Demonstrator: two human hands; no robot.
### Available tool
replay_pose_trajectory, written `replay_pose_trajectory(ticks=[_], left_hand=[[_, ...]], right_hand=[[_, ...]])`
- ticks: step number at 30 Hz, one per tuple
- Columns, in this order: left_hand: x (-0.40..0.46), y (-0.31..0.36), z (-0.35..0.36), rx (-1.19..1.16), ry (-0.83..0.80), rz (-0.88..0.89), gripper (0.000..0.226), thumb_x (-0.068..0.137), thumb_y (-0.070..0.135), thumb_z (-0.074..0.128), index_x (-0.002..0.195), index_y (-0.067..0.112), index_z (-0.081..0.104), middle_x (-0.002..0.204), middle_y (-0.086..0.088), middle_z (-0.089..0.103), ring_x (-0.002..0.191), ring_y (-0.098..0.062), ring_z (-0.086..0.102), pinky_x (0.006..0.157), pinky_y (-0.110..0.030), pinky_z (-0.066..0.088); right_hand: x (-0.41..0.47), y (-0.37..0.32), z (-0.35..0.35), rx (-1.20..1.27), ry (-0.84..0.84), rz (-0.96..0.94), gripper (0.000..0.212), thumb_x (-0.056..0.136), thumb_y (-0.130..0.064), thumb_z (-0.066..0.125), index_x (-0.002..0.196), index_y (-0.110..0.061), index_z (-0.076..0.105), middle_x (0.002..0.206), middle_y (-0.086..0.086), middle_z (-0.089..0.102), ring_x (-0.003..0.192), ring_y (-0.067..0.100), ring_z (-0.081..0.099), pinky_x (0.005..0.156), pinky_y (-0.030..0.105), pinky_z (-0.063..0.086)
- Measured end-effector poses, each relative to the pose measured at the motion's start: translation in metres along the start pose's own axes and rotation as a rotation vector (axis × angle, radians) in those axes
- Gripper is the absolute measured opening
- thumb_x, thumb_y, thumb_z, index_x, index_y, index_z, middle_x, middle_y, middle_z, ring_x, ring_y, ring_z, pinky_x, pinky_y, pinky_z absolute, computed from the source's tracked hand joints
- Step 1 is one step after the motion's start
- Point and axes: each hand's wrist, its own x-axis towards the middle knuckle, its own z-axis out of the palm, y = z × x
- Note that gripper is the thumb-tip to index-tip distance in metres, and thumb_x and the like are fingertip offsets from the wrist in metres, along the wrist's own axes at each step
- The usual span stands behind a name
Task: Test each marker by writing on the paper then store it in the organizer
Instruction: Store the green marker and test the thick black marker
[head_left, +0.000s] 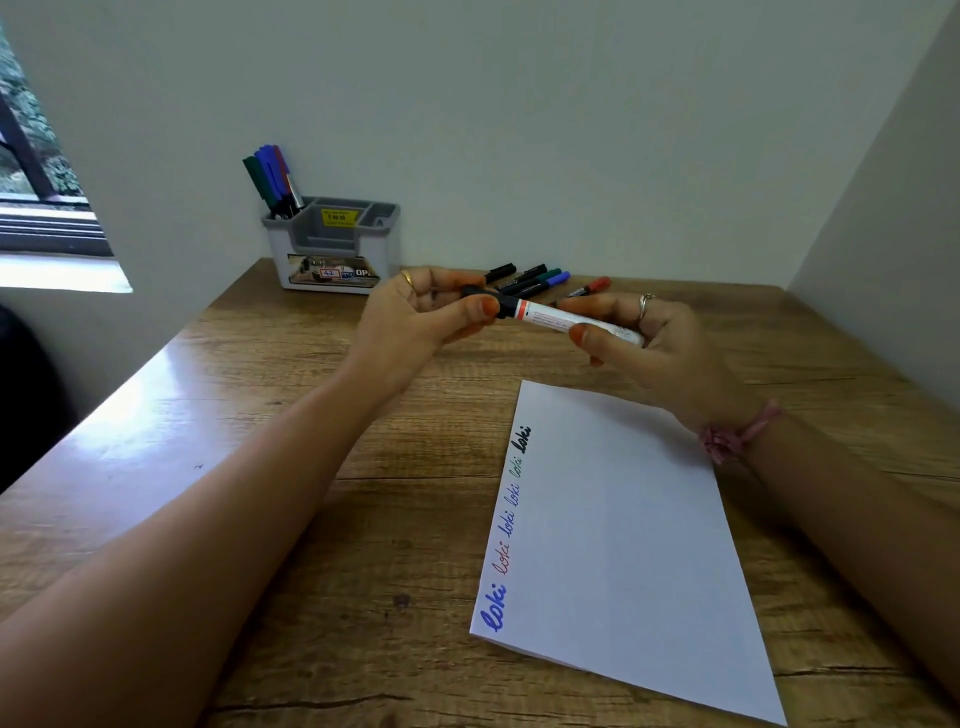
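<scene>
Both hands (415, 312) (654, 343) on marker (561, 318), above paper's (623, 519) far edge.

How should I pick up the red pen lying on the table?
Pinch the red pen around the middle of its thin body, coming down from above. It lies flat on the table, slightly apart from the other pens, so fingers fit on both long sides. The cap end could pull off.
</scene>
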Motion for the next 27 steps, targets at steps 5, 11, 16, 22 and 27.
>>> replay_pose_trajectory(ticks=[5, 11, 16, 22, 27], left_hand=[[-0.003, -0.004, 0.011, -0.123, 0.126, 0.013, 0.022, 0.078, 0.001, 0.065, 0.098, 0.009, 0.063, 0.086, -0.002, 0.073, 0.087, -0.015, 0.070, 0.074, -0.022, 0.056], [-0.008, -0.003, 0.018, -0.160, 0.142, 0.053, 0.026, 0.082, -0.003, 0.060, 0.105, 0.009, 0.059, 0.099, -0.009, 0.068, 0.096, -0.017, 0.068, 0.078, -0.024, 0.056], [-0.010, -0.004, 0.020, -0.173, 0.133, 0.021, 0.028, 0.082, -0.003, 0.060, 0.108, 0.007, 0.058, 0.101, -0.011, 0.068, 0.093, -0.015, 0.069, 0.075, -0.022, 0.056], [-0.010, -0.003, 0.021, -0.219, 0.113, -0.010, 0.026, 0.084, -0.003, 0.057, 0.109, 0.007, 0.056, 0.099, -0.010, 0.068, 0.090, -0.015, 0.069, 0.077, -0.024, 0.057], [-0.009, -0.003, 0.025, -0.243, 0.060, -0.029, 0.039, 0.084, -0.005, 0.056, 0.116, 0.018, 0.052, 0.106, -0.015, 0.066, 0.097, -0.020, 0.067, 0.080, -0.029, 0.057]], right_hand=[[-0.001, -0.002, 0.013, -0.090, 0.096, -0.064, 0.020, 0.089, -0.015, 0.062, 0.109, -0.012, 0.066, 0.084, -0.006, 0.065, 0.064, 0.008, 0.055, 0.057, 0.029, 0.047], [-0.003, -0.008, 0.018, -0.110, 0.134, -0.044, 0.016, 0.091, -0.024, 0.059, 0.096, -0.016, 0.072, 0.084, 0.020, 0.069, 0.068, 0.040, 0.049, 0.058, 0.033, 0.039], [-0.007, -0.013, 0.018, 0.000, 0.120, 0.070, 0.019, 0.093, -0.020, 0.055, 0.094, -0.008, 0.070, 0.054, -0.015, 0.061, 0.043, 0.006, 0.027, 0.042, 0.018, 0.025], [-0.007, -0.015, 0.017, 0.059, 0.119, 0.138, 0.022, 0.093, -0.022, 0.055, 0.092, -0.007, 0.071, 0.042, -0.017, 0.050, 0.047, 0.012, 0.026, 0.045, 0.025, 0.023], [-0.003, -0.011, 0.027, 0.202, 0.106, 0.176, 0.021, 0.094, -0.019, 0.053, 0.102, -0.004, 0.067, 0.078, 0.000, 0.072, 0.045, 0.003, 0.041, 0.047, 0.014, 0.036]])
